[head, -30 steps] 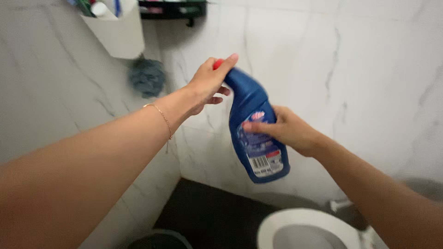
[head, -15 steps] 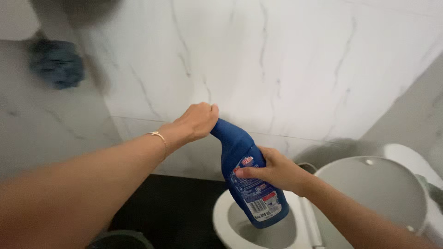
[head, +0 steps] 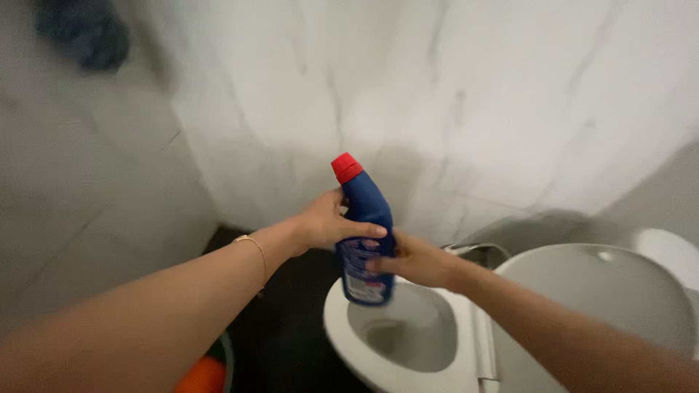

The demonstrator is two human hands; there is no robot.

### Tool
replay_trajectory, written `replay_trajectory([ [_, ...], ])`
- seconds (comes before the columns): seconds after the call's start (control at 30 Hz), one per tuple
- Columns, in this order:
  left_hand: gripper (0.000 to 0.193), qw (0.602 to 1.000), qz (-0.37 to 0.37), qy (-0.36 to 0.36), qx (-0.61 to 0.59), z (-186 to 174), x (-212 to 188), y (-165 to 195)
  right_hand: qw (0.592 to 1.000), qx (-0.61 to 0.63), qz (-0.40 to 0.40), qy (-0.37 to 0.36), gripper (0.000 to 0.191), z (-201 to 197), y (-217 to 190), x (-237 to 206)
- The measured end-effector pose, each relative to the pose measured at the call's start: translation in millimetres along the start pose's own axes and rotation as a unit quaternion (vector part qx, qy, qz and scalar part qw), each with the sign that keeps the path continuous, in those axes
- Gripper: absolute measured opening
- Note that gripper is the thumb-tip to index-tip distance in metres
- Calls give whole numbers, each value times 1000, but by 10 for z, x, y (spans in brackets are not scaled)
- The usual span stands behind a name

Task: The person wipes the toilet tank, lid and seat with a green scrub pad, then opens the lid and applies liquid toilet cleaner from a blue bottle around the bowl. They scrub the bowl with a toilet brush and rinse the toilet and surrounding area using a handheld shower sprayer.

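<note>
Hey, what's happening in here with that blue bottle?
A person is standing over an open toilet, holding a blue bottle with a red cap in both hands. The left hand grips the bottle's upper body, thumb across the front, and the right hand holds it lower, near the label. The cap is on, and the bottle is roughly upright, above the near edge of the bowl. The toilet lid is raised, with a white marble-look wall behind.

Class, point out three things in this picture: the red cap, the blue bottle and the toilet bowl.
red cap [head: 346, 167], head view, on the cap's side.
blue bottle [head: 366, 204], head view, on the upper body below the neck.
toilet bowl [head: 342, 342], head view, on the white rim's left side.
</note>
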State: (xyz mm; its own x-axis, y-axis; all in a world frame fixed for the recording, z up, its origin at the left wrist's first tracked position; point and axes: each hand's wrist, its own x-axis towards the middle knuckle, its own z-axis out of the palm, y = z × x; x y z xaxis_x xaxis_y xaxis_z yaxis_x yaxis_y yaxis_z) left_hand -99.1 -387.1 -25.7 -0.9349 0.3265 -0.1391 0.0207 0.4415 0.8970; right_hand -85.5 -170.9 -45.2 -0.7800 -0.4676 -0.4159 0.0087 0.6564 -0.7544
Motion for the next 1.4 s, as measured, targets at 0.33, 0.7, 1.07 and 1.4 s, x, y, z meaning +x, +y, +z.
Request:
replay_trajectory([
  [0.33,67,972,-60,221,53,19,-549,-1588,891,-426,-13,-157,69,1037,1215,1758],
  [0.7,63,967,-37,251,7,95,-548,-2877,785,-577,0,-226,70,1949,2113,3007],
  [1.07,65,969,-22,234,75,317,-359,-2923,762,-612,-60,-202,51,1823,1833,2684],
  [1.4,63,974,-32,216,67,29,-408,-1792,798,-592,-64,-91,44,1146,933,1718],
])
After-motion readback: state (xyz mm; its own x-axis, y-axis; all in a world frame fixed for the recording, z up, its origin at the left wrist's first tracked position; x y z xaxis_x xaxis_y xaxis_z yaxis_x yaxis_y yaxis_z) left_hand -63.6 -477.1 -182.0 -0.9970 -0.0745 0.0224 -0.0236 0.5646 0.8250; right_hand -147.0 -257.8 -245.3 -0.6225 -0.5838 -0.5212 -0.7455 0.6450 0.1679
